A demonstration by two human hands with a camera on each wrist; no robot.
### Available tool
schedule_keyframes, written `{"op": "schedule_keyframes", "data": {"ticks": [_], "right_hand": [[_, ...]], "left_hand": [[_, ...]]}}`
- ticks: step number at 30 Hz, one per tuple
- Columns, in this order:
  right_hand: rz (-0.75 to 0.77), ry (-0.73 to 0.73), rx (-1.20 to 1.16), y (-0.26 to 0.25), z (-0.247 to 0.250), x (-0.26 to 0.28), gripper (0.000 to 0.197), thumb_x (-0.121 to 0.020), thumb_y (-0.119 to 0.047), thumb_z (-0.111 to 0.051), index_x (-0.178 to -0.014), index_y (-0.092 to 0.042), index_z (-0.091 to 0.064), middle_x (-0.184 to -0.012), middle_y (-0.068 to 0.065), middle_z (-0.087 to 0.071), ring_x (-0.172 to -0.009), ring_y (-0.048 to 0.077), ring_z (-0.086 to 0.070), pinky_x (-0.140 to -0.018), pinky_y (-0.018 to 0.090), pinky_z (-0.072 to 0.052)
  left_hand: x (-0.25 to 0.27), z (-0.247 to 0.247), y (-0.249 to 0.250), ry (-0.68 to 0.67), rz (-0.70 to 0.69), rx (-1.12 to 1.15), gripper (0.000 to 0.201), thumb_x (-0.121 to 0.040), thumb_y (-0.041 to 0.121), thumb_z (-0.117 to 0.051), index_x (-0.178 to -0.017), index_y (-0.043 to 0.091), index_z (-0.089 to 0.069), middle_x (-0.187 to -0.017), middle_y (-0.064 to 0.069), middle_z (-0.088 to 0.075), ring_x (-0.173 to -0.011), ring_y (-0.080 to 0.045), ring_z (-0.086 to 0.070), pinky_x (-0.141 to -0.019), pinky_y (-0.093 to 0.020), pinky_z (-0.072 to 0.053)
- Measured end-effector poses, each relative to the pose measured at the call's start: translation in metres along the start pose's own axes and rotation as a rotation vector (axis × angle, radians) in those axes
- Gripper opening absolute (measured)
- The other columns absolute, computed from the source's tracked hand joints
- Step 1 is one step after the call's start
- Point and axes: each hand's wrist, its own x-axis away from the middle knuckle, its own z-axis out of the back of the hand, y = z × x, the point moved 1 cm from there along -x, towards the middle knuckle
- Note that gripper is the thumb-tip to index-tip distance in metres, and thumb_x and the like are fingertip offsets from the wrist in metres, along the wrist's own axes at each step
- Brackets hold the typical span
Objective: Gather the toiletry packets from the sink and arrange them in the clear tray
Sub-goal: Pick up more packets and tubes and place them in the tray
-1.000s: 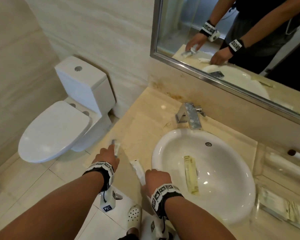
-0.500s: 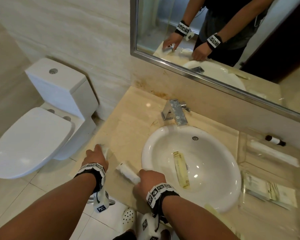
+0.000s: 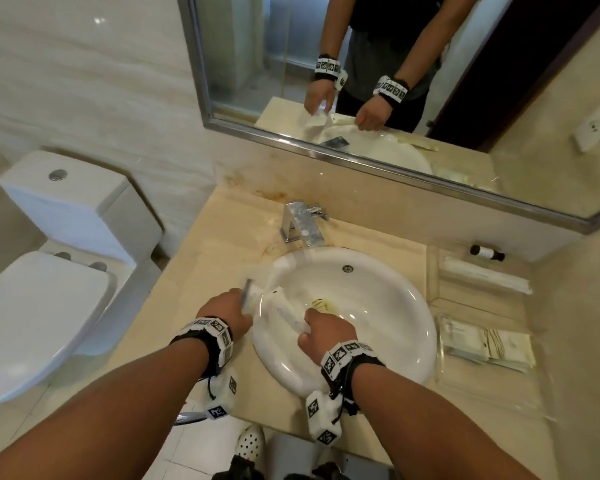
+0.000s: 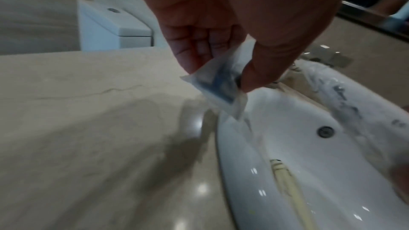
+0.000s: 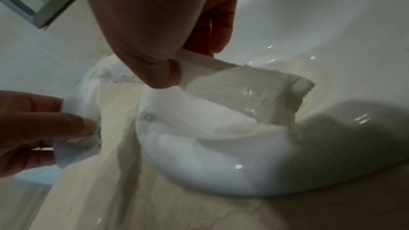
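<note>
Item: left hand, hovering at the sink's left rim, pinching a small clear packet with blue contents between thumb and fingertips.

Item: right hand, reaching over the near side of the basin, pinching one end of a long white packet that is slanting up and left toward the other hand.

Item: yellow packet, lying in the bottom of the basin, long axis running roughly from the person toward the drain, partly hidden in the head view. It is sitting just beyond the right hand, the nearer of the two.

Item: clear tray, waiting on the counter right of the sink, already holding flat packets.
</note>
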Motion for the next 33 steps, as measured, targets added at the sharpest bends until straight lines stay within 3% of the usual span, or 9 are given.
{"op": "schedule_keyframes", "data": {"ticks": [3,5,9,13,19,22,26,29,33], "right_hand": [[-0.052,0.03,-0.003,0.04,0.011,0.012,0.037,-0.087,-0.03,-0.049,-0.123,-0.024,-0.053,-0.096,0.003,-0.068,-0.089,0.028,-0.064,-0.069,0.031,-0.042],[-0.107,0.038,-0.022,0.07,0.018,0.023,0.034,-0.089,-0.03,-0.049,-0.122,-0.023,-0.053,-0.094,0.002,-0.066,-0.088,0.027,-0.064,-0.07,0.032,-0.046],[-0.191,0.092,-0.047,0.128,0.031,0.05,0.033,-0.092,-0.029,-0.049,-0.123,-0.022,-0.052,-0.094,0.003,-0.068,-0.079,0.025,-0.061,-0.068,0.031,-0.048],[-0.305,0.104,-0.059,0.188,0.037,0.083,0.036,-0.092,-0.028,-0.049,-0.128,-0.027,-0.051,-0.105,0.004,-0.07,-0.091,0.026,-0.066,-0.069,0.029,-0.042],[-0.499,0.086,-0.188,0.261,0.028,0.139,0.023,-0.09,-0.025,-0.05,-0.11,-0.03,-0.06,-0.097,-0.004,-0.068,-0.08,0.019,-0.06,-0.07,0.028,-0.043],[-0.477,0.004,-0.188,0.276,0.014,0.156,0.023,-0.088,-0.023,-0.051,-0.106,-0.029,-0.063,-0.097,-0.003,-0.065,-0.081,0.018,-0.057,-0.069,0.028,-0.041],[-0.366,-0.058,-0.176,0.277,-0.006,0.162,0.02,-0.091,-0.022,-0.052,-0.105,-0.022,-0.067,-0.098,-0.001,-0.064,-0.086,0.02,-0.061,-0.072,0.031,-0.046],[-0.325,-0.049,-0.18,0.278,-0.017,0.159,0.021,-0.092,-0.026,-0.054,-0.111,-0.023,-0.064,-0.11,0.001,-0.063,-0.095,0.021,-0.061,-0.082,0.034,-0.05],[-0.336,-0.004,-0.196,0.289,-0.017,0.156,0.021,-0.092,-0.025,-0.056,-0.112,-0.025,-0.063,-0.111,0.0,-0.061,-0.095,0.022,-0.062,-0.082,0.036,-0.051]], "left_hand": [[0.002,0.002,0.039,-0.014,-0.117,-0.004,0.025,-0.085,0.032,-0.057,-0.103,0.014,-0.057,-0.094,-0.005,-0.061,-0.079,-0.023,-0.058,-0.064,-0.029,-0.042],[0.001,0.0,0.063,-0.019,-0.198,-0.004,0.021,-0.087,0.033,-0.057,-0.098,0.016,-0.057,-0.091,-0.004,-0.06,-0.077,-0.022,-0.058,-0.063,-0.029,-0.042],[0.001,-0.013,0.113,-0.048,-0.338,0.053,0.025,-0.09,0.04,-0.059,-0.11,0.025,-0.055,-0.095,0.001,-0.063,-0.08,-0.02,-0.061,-0.07,-0.032,-0.049],[0.005,-0.027,0.167,-0.088,-0.416,0.062,0.031,-0.088,0.049,-0.061,-0.113,0.032,-0.054,-0.094,0.003,-0.066,-0.08,-0.02,-0.062,-0.073,-0.033,-0.051],[0.017,-0.058,0.25,-0.154,-0.54,-0.039,0.031,-0.097,0.049,-0.045,-0.094,0.019,-0.055,-0.085,0.0,-0.061,-0.08,-0.024,-0.058,-0.068,-0.032,-0.04],[0.022,-0.076,0.279,-0.188,-0.595,-0.053,0.029,-0.101,0.043,-0.037,-0.097,0.02,-0.055,-0.092,-0.001,-0.061,-0.089,-0.027,-0.059,-0.074,-0.033,-0.039],[0.031,-0.089,0.309,-0.236,-0.637,-0.066,0.023,-0.096,0.037,-0.049,-0.113,0.023,-0.057,-0.098,0.001,-0.065,-0.088,-0.022,-0.059,-0.078,-0.033,-0.046],[0.033,-0.093,0.323,-0.252,-0.621,-0.076,0.018,-0.087,0.038,-0.063,-0.102,0.03,-0.057,-0.092,0.004,-0.066,-0.083,-0.017,-0.062,-0.075,-0.032,-0.05],[0.034,-0.1,0.338,-0.27,-0.602,-0.049,0.024,-0.08,0.043,-0.071,-0.094,0.03,-0.056,-0.084,0.004,-0.067,-0.075,-0.014,-0.062,-0.067,-0.03,-0.049]]}}
